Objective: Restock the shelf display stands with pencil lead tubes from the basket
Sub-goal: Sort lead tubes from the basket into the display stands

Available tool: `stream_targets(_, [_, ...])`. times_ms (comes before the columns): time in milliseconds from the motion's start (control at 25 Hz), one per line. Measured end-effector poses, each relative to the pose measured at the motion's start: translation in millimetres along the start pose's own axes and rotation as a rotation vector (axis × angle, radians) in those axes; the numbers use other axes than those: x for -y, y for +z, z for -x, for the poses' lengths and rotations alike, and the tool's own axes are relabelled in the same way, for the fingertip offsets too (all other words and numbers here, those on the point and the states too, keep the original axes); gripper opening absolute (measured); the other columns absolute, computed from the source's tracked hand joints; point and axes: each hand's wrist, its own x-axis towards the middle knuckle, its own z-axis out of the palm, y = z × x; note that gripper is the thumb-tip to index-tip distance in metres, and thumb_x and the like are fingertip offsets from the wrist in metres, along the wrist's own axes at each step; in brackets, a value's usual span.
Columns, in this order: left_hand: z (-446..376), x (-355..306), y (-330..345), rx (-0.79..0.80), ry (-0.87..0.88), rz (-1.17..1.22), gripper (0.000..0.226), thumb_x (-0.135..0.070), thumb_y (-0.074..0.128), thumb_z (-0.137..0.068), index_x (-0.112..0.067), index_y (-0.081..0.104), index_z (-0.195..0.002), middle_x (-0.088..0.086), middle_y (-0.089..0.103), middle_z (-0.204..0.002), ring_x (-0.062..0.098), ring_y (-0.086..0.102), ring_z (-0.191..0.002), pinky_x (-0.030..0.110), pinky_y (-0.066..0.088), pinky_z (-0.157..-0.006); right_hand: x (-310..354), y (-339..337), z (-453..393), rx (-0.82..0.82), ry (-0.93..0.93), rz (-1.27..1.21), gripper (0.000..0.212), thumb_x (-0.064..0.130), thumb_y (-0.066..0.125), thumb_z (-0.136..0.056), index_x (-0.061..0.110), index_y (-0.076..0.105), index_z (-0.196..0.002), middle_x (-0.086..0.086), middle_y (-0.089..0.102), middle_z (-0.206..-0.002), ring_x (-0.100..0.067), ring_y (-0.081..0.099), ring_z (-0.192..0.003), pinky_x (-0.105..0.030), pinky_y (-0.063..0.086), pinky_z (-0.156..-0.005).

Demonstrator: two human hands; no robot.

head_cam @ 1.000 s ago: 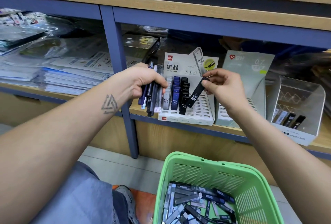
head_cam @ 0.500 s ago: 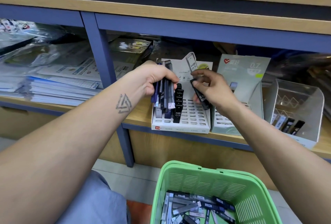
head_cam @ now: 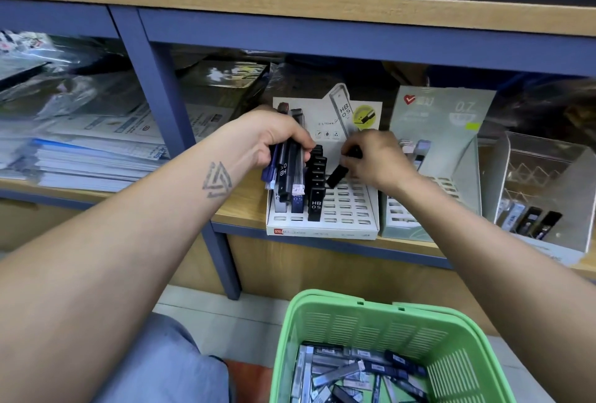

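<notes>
My left hand [head_cam: 272,141] grips a bundle of black, blue and clear lead tubes [head_cam: 288,165] over the left columns of the white slotted display stand [head_cam: 346,209]. My right hand [head_cam: 375,157] pinches one black tube [head_cam: 337,176], its lower end tilted down-left over the stand's upper rows. A column of black HB 0.5 tubes [head_cam: 317,181] stands in the stand between my hands. The green basket [head_cam: 361,322] sits below, with several loose tubes [head_cam: 354,373] in it.
A second grey 0.7 stand [head_cam: 435,132] sits to the right, then a clear acrylic bin [head_cam: 545,177] with a few tubes. Stacked paper packs [head_cam: 84,161] fill the left bay behind a blue shelf post [head_cam: 167,106]. My knee [head_cam: 167,367] is at bottom left.
The view has shifted right and closer. My right hand has lowered the black tube toward the stand's slots. My left hand keeps its bundle in about the same place over the stand.
</notes>
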Motion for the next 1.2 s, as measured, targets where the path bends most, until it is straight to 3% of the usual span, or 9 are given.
stream_targets(80, [0,1,1,-0.001,-0.014,-0.033,0.01,0.004,0.06,-0.094,0.001,0.061,-0.085,0.01,0.063,-0.054,0.015,0.064,-0.042,0.03,0.057,-0.043,0,4,1,-0.031,-0.072,0.01,0.032,0.003,0.06,-0.094,0.014,0.065,-0.124,-0.013,0.068,-0.119,-0.03,0.064,-0.11,-0.032,0.052,-0.094])
stream_targets(200, [-2,1,2,-0.008,-0.034,-0.076,0.011,0.002,0.059,-0.096,0.0,0.06,-0.084,0.01,0.063,-0.056,0.014,0.063,-0.042,0.03,0.059,-0.046,0,7,4,-0.107,-0.129,0.026,0.027,0.003,0.06,-0.092,0.016,0.055,-0.115,-0.015,0.068,-0.098,-0.036,0.066,-0.091,-0.045,0.058,-0.078])
stream_targets(360, [-3,3,3,-0.02,-0.039,-0.105,0.01,0.003,0.059,-0.096,0.001,0.06,-0.086,0.01,0.062,-0.056,0.014,0.062,-0.04,0.027,0.057,-0.044,-2,4,0,-0.175,-0.152,-0.026,0.023,0.007,0.068,-0.091,0.019,0.071,-0.11,-0.009,0.074,-0.102,-0.028,0.069,-0.098,-0.034,0.055,-0.084])
stream_targets(440, [-3,2,4,-0.021,-0.037,-0.116,0.012,0.002,0.059,-0.096,0.001,0.06,-0.084,0.009,0.062,-0.053,0.014,0.062,-0.039,0.027,0.056,-0.043,-2,3,-2,-0.142,-0.155,-0.074,0.022,0.009,0.068,-0.092,0.019,0.074,-0.111,-0.007,0.074,-0.104,-0.025,0.068,-0.101,-0.037,0.054,-0.088])
stream_targets(720, [-5,2,5,-0.025,-0.037,-0.109,0.013,0.003,0.059,-0.096,0.001,0.061,-0.082,0.009,0.064,-0.054,0.013,0.062,-0.041,0.027,0.057,-0.044,1,6,-5,-0.133,-0.183,-0.121,0.021,0.002,0.065,-0.093,0.016,0.072,-0.106,-0.005,0.072,-0.097,-0.022,0.069,-0.092,-0.04,0.056,-0.085])
stream_targets(840, [-5,2,5,-0.038,-0.021,-0.109,0.015,0.004,0.06,-0.095,0.001,0.061,-0.08,0.009,0.064,-0.052,0.013,0.062,-0.04,0.026,0.057,-0.044,2,10,-8,-0.13,-0.162,-0.144,0.023,0.004,0.064,-0.094,0.016,0.062,-0.113,-0.008,0.069,-0.098,-0.025,0.069,-0.088,-0.041,0.057,-0.081])
stream_targets(960, [-7,2,5,-0.045,-0.015,-0.111,0.015,0.004,0.061,-0.095,0.001,0.061,-0.08,0.009,0.064,-0.055,0.013,0.062,-0.041,0.027,0.058,-0.046,3,13,-7,-0.195,-0.238,-0.036,0.014,0.013,0.064,-0.095,0.012,0.065,-0.109,-0.012,0.071,-0.099,-0.034,0.066,-0.092,-0.043,0.055,-0.077])
stream_targets(1080, [-7,3,7,-0.044,-0.015,-0.124,0.012,0.004,0.061,-0.095,0.001,0.06,-0.083,0.011,0.063,-0.065,0.013,0.062,-0.042,0.028,0.058,-0.048,3,14,-7,-0.278,-0.314,0.135,0.023,0.01,0.06,-0.095,0.014,0.076,-0.11,-0.009,0.069,-0.107,-0.034,0.064,-0.099,-0.041,0.054,-0.074])
stream_targets(1200, [-7,2,7,-0.053,-0.013,-0.118,0.01,0.005,0.061,-0.094,0.002,0.059,-0.085,0.012,0.063,-0.066,0.013,0.062,-0.041,0.029,0.058,-0.047,2,19,-3,-0.235,-0.278,0.171,0.032,0.008,0.058,-0.094,0.02,0.075,-0.118,-0.005,0.064,-0.111,-0.032,0.063,-0.102,-0.038,0.053,-0.073])
